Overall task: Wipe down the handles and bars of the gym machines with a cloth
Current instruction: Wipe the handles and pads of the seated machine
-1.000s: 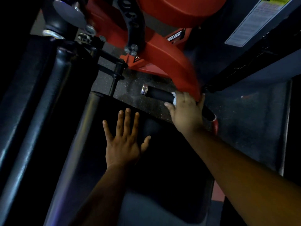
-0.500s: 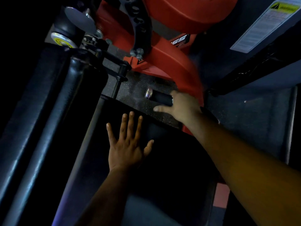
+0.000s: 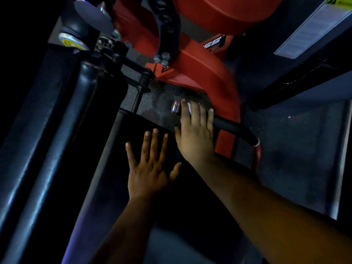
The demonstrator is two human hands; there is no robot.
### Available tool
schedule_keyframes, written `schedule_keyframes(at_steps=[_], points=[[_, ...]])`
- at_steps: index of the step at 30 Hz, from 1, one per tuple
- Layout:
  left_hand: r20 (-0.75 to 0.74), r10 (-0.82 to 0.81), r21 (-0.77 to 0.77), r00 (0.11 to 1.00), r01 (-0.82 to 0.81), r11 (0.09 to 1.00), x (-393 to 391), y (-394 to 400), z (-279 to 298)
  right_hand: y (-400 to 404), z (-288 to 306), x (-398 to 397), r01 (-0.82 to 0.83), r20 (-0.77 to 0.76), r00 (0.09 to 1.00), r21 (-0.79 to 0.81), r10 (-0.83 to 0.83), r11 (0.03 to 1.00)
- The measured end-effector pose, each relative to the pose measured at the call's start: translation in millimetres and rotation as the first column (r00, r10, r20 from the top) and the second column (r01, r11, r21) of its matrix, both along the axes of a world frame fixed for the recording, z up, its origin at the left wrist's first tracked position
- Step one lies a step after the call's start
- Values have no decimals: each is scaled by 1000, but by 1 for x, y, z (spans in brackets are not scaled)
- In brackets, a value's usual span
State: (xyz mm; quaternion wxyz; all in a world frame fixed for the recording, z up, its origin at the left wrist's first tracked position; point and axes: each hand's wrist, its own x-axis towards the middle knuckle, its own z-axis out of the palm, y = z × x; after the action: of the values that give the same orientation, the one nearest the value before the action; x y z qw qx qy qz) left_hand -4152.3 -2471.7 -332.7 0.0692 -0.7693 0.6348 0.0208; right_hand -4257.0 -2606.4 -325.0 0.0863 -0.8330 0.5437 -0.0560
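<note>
A black rubber handle (image 3: pixel 232 127) with a chrome end cap (image 3: pixel 175 107) sticks out from the red machine arm (image 3: pixel 209 77). My right hand (image 3: pixel 196 134) lies over the handle's left end, fingers stretched across it. A small bit of white cloth (image 3: pixel 189 108) shows between those fingers, pressed against the grip. The rest of the cloth is hidden under the hand. My left hand (image 3: pixel 150 166) rests flat, fingers spread, on the black seat pad (image 3: pixel 114 197) just below and left of the handle.
A long black padded roll (image 3: pixel 62 134) runs down the left side. Black adjustment rods (image 3: pixel 140 88) stand behind the seat. A white instruction label (image 3: pixel 312 25) sits at the top right. Dark speckled floor (image 3: pixel 285 149) lies to the right, under the handle.
My right hand slid left along the handle from near the red arm to the chrome end, and its fingers have straightened. The left hand has stayed flat on the seat.
</note>
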Motion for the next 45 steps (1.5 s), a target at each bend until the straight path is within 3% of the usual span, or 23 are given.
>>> schedule_keyframes(at_steps=[2,4,6,8,10,12,15,16,18,20,22,24,26,29,32,37,40,43,45], points=[[-5,-3,-8,1000,3,1000,0,0,-1,-9,1,10,39,7,999,-11,-39,999],[-16,7,-8,1000,-7,1000,0,0,0,-48,11,24,19,-50,999,204,-9,979],[-19,11,-10,1000,-11,1000,-2,-1,1,-92,23,31,-76,-47,992,484,113,872],[-18,10,-11,1000,-11,1000,-3,-3,2,-106,28,29,-135,-10,984,604,176,786],[-15,17,-8,1000,-17,1000,-2,-2,0,-90,22,20,-140,-4,987,478,162,867],[-12,12,-13,1000,-12,1000,-2,-1,-2,-50,10,-2,-63,0,998,246,65,967],[0,1,-23,1000,-1,1000,-2,1,-4,-11,-9,-28,28,-88,996,12,-27,1000],[1,-1,-23,1000,1,1000,-1,0,-4,-17,-10,-27,38,-106,994,9,-37,999],[-6,-2,-19,1000,2,1000,-2,-1,-3,-55,-5,-16,61,-100,994,222,-40,973],[-16,5,-21,1000,-5,1000,-3,-1,-2,-97,7,-8,-15,-19,999,544,30,839],[-15,12,-21,1000,-12,1000,-3,-1,0,-108,11,-15,-129,82,992,637,100,760],[-15,15,-23,1000,-15,1000,-3,0,0,-88,8,-31,-143,96,989,495,109,857],[-13,9,-31,1000,-10,999,-2,0,0,-47,-8,-59,-25,36,999,211,18,977],[1,-6,-19,1000,6,1000,-2,0,-1,1,-29,-91,108,-60,992,-4,-108,994],[13,-7,-13,1000,7,1000,-3,-1,-1,-14,-27,-84,158,-47,987,37,-156,987],[-6,4,-33,1000,-4,999,-3,-1,-1,-81,3,-94,58,-7,998,501,-63,864],[-12,7,-22,1000,-8,1000,-3,-1,1,-58,-5,-112,68,100,988,383,-115,921],[3,10,-13,1000,-10,1000,-3,0,1,-14,-26,-127,278,144,939,226,-314,934],[9,10,2,1000,-10,1000,-4,-1,2,-20,-25,-119,365,156,900,240,-407,899]])
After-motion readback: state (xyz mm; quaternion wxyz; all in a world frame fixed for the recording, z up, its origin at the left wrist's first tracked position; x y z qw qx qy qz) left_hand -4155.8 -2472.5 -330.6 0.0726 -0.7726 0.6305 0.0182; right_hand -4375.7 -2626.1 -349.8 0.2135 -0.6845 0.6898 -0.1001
